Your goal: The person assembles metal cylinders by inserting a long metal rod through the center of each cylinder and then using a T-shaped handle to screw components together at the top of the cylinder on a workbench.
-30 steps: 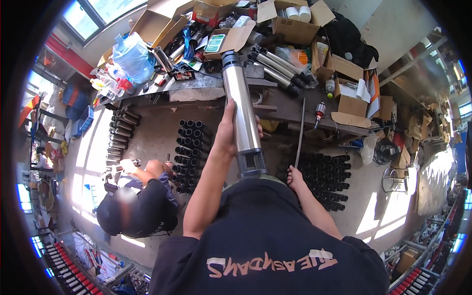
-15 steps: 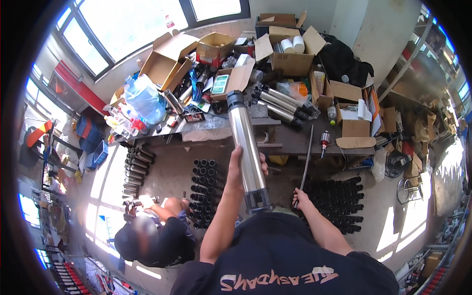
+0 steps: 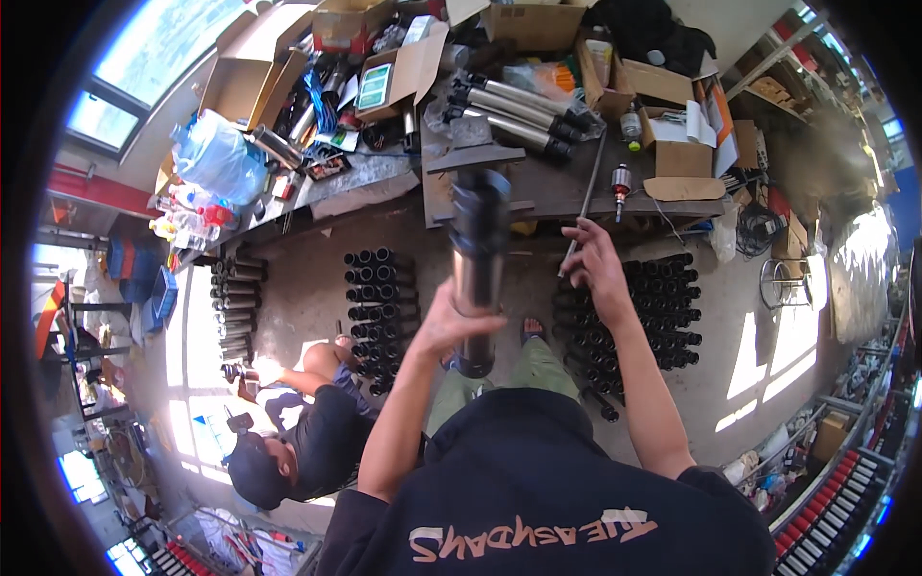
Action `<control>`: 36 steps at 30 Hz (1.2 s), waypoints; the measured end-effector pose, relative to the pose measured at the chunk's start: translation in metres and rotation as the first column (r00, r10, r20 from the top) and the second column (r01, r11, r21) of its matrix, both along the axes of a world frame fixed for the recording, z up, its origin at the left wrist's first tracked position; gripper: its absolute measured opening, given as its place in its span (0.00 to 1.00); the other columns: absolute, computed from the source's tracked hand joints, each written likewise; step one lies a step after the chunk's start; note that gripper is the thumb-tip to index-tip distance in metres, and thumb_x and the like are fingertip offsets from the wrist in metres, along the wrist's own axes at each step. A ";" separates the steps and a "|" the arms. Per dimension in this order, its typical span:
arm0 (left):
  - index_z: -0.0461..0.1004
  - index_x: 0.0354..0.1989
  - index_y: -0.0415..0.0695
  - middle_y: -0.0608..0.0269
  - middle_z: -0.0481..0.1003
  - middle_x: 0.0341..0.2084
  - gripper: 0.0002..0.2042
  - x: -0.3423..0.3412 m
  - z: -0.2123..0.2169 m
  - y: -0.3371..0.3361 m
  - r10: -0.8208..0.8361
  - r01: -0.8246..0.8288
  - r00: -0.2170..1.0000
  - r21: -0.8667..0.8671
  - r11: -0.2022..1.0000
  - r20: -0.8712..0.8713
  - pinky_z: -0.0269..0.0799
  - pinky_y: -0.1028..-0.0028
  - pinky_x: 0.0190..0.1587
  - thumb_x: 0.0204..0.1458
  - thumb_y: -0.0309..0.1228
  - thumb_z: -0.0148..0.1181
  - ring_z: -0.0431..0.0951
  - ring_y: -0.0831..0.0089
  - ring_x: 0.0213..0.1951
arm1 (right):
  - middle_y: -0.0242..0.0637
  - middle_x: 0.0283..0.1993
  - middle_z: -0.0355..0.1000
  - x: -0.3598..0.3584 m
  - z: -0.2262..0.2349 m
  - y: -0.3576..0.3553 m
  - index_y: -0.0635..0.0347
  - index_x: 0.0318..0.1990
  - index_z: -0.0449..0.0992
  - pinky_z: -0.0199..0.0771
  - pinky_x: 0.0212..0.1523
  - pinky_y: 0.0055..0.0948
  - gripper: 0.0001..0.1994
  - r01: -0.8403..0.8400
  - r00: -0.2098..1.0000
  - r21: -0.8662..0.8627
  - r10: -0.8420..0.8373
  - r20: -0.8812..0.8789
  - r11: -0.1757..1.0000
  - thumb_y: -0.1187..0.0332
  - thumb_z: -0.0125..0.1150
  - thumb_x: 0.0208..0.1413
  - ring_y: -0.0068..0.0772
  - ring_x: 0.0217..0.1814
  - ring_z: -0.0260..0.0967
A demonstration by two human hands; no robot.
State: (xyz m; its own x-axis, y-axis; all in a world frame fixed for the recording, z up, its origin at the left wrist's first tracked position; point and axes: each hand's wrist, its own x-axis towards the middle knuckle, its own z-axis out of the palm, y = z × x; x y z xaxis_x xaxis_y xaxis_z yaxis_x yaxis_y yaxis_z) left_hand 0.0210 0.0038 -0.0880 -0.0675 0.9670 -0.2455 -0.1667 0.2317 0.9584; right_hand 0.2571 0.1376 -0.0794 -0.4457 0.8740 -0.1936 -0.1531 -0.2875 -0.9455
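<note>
My left hand (image 3: 456, 322) is wrapped round a shiny metal cylinder (image 3: 477, 274) with black end fittings. The cylinder stands nearly upright in front of my body, its upper end blurred. At the bench's front edge, my right hand (image 3: 597, 274) has its fingers spread at the near end of a thin metal rod (image 3: 593, 178). The rod's far part lies over the bench top, and the fingers appear to touch or nearly touch its near end. Beyond the cylinder, several similar metal cylinders (image 3: 519, 115) lie on the bench.
The cluttered workbench (image 3: 538, 182) bears a red-and-silver tool (image 3: 621, 182), an open carton (image 3: 680, 149) and a blue-tinted plastic jug (image 3: 219, 158). Black tubular parts stand in rows on the floor, left (image 3: 379, 312) and right (image 3: 663, 312). A co-worker (image 3: 331, 432) crouches at left.
The cylinder has come down and closer to my body, with my left hand still round it. My right hand has moved forward, laid the rod over the bench and spread its fingers. The view has shifted.
</note>
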 end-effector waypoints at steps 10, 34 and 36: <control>0.68 0.51 0.47 0.55 0.72 0.46 0.34 0.017 -0.339 -0.092 -0.400 0.267 0.488 -0.303 0.915 -0.776 0.67 0.54 0.50 0.32 0.39 0.76 0.69 0.51 0.51 | 0.46 0.41 0.75 -0.018 -0.219 -0.102 0.57 0.44 0.77 0.76 0.47 0.44 0.24 -0.467 0.461 0.017 0.227 0.858 0.884 0.56 0.75 0.40 0.53 0.43 0.75; 0.71 0.50 0.47 0.54 0.74 0.46 0.34 -0.127 -0.592 -0.238 -0.549 -0.909 0.241 -0.384 0.161 -0.800 0.71 0.55 0.44 0.40 0.57 0.70 0.72 0.53 0.48 | 0.53 0.51 0.74 0.154 -0.693 0.109 0.64 0.55 0.72 0.72 0.55 0.50 0.38 -0.283 -0.248 0.363 -0.434 0.866 0.888 0.40 0.69 0.47 0.54 0.53 0.72; 0.71 0.44 0.45 0.53 0.79 0.35 0.31 -0.141 -0.585 -0.223 -0.552 -0.852 0.282 -0.469 0.232 -0.785 0.71 0.56 0.44 0.39 0.55 0.71 0.74 0.52 0.44 | 0.41 0.33 0.77 0.184 -0.659 0.105 0.61 0.43 0.79 0.74 0.34 0.41 0.21 -0.270 0.032 0.249 -0.250 0.968 0.930 0.49 0.66 0.55 0.40 0.31 0.72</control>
State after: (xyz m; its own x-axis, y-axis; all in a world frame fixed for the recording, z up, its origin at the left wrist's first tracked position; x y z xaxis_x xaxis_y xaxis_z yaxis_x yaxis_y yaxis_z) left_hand -0.1204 -0.2191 -0.6730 -0.9515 0.0648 -0.3008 0.1779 0.9135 -0.3660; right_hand 0.4413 0.2421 -0.7381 -0.0639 0.9765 -0.2059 0.9826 0.0255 -0.1838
